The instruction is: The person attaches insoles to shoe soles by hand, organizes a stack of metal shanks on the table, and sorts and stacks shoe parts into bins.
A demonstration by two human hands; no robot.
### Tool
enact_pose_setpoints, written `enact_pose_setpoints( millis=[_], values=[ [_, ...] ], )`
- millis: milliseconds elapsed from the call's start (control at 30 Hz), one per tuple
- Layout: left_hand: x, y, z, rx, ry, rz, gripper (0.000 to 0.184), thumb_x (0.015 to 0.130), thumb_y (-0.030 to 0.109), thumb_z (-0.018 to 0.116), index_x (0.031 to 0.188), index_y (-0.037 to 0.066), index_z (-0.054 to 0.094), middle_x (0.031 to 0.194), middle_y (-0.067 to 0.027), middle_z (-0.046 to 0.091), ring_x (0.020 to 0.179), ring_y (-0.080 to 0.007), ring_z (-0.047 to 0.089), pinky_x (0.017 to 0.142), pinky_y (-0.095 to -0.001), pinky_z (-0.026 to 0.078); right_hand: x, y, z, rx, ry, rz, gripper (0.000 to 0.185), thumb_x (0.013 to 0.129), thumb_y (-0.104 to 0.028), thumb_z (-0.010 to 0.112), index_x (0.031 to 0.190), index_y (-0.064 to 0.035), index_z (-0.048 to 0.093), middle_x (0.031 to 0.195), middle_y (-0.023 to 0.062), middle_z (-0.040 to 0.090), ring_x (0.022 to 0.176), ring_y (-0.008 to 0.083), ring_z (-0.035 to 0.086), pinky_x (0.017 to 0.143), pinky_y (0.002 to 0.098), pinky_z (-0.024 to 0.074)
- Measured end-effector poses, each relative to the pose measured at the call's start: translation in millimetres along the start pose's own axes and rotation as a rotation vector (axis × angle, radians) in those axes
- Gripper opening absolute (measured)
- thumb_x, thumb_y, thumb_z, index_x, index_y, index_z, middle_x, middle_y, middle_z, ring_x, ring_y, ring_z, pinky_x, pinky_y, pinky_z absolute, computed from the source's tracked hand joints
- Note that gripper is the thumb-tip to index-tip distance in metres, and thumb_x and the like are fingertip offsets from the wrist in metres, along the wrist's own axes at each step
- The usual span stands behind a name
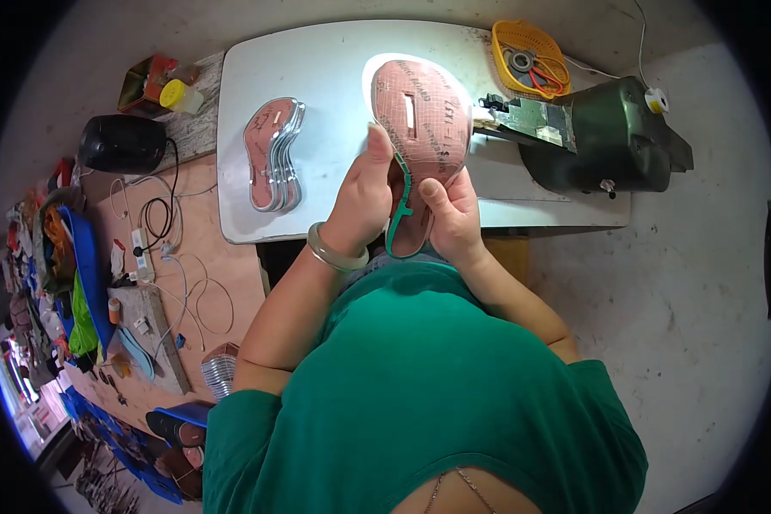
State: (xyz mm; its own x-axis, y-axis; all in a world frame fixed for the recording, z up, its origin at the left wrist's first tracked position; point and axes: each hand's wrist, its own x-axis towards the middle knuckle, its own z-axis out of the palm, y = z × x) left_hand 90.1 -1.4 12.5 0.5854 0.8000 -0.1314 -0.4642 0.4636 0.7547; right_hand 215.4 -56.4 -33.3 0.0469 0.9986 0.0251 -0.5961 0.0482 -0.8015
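Between my two hands is a reddish-brown shoe insole board (433, 107) with printed lettering and a slot in its middle. A green edging strip (400, 214) runs along the left side of its narrow end. My left hand (367, 188) grips the left edge, its thumb pressed along the board and a bangle on the wrist. My right hand (454, 216) closes on the lower right edge, thumb on top. A stack of similar insoles (274, 154) with shiny rims lies to the left on the white table (334, 94).
A dark green machine (604, 133) with a flat arm stands at the table's right. Behind it sits a yellow basket (522, 43) holding a ring-shaped part and red cord. On the left are a black rounded device (122, 144), a yellow-lidded jar (180, 97), loose cables and a power strip (142, 257).
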Motion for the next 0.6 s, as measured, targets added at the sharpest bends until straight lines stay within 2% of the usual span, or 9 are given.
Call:
enact_pose_setpoints(
  millis=[33,67,167,333,433,467,567,600],
  values=[
    [2,1,9,0.217,0.177,0.05,0.058,0.101,0.05,0.03,0.115,0.002,0.058,0.095,-0.0061,0.066,0.075,-0.0077,0.059,0.06,-0.0208,0.047,0,-1,1,-0.084,0.03,-0.05,0.038,0.096,-0.013,0.054,0.13,-0.0016,0.038,0.122,0.0127,0.056,0.107,0.0194,0.057,0.093,0.0339,0.047],
    [6,-4,9,0.216,0.171,0.042,0.058,0.101,0.05,0.03,0.115,0.002,0.058,0.095,-0.0061,0.066,0.075,-0.0077,0.059,0.06,-0.0208,0.047,0,-1,0,-0.085,0.039,-0.051,0.038,0.096,-0.013,0.054,0.13,-0.0016,0.038,0.122,0.0127,0.056,0.107,0.0194,0.057,0.093,0.0339,0.047],
    [17,-22,2,0.471,0.218,0.217,0.059,0.101,0.05,0.033,0.117,-0.001,0.057,0.099,-0.0077,0.066,0.082,-0.0088,0.06,0.067,-0.0229,0.048,-2,6,-4,-0.233,0.106,-0.123,0.035,0.095,-0.009,0.057,0.125,0.0003,0.042,0.12,0.0079,0.057,0.108,0.0136,0.054,0.096,0.0301,0.0426],
    [29,-32,4,0.522,0.245,0.188,0.057,0.1,0.049,0.039,0.114,-0.003,0.058,0.099,-0.0071,0.066,0.084,-0.0096,0.059,0.073,-0.0241,0.048,-1,0,-13,-0.344,0.209,-0.114,0.033,0.096,-0.014,0.055,0.124,0.0006,0.046,0.117,0.0082,0.058,0.109,0.014,0.054,0.097,0.0304,0.0423],
    [40,-13,-7,0.47,0.065,0.004,0.053,0.099,0.046,0.044,0.109,-0.004,0.059,0.092,-0.0044,0.064,0.084,-0.0087,0.057,0.076,-0.0234,0.047,1,-29,-57,-0.445,0.063,0.336,0.038,0.095,-0.023,0.058,0.124,0.0007,0.049,0.113,0.0088,0.06,0.108,0.0152,0.055,0.094,0.0303,0.0437],
    [48,-10,-17,0.469,0.056,-0.002,0.053,0.099,0.046,0.044,0.109,-0.004,0.059,0.092,-0.0044,0.064,0.084,-0.0087,0.057,0.076,-0.0234,0.047,6,-38,-70,-0.445,0.073,0.334,0.038,0.095,-0.023,0.058,0.124,0.0007,0.049,0.113,0.0088,0.06,0.108,0.0152,0.055,0.094,0.0303,0.0437],
    [87,-5,-52,0.727,-0.271,-0.183,0.047,0.098,0.045,0.047,0.101,-0.001,0.06,0.083,0.0007,0.06,0.075,-0.0069,0.052,0.068,-0.0227,0.045,21,-63,-101,0.31,0.154,0.419,0.044,0.092,-0.02,0.058,0.128,0.0023,0.047,0.117,0.011,0.059,0.113,0.0202,0.054,0.1,0.0348,0.0412],
    [98,-2,-52,0.724,-0.282,-0.19,0.047,0.098,0.045,0.047,0.101,-0.001,0.06,0.083,0.0007,0.06,0.075,-0.0069,0.052,0.068,-0.0227,0.045,23,-64,-103,0.312,0.165,0.414,0.044,0.092,-0.02,0.058,0.128,0.0023,0.047,0.117,0.011,0.059,0.113,0.0202,0.054,0.1,0.0348,0.0412]
  ],
)
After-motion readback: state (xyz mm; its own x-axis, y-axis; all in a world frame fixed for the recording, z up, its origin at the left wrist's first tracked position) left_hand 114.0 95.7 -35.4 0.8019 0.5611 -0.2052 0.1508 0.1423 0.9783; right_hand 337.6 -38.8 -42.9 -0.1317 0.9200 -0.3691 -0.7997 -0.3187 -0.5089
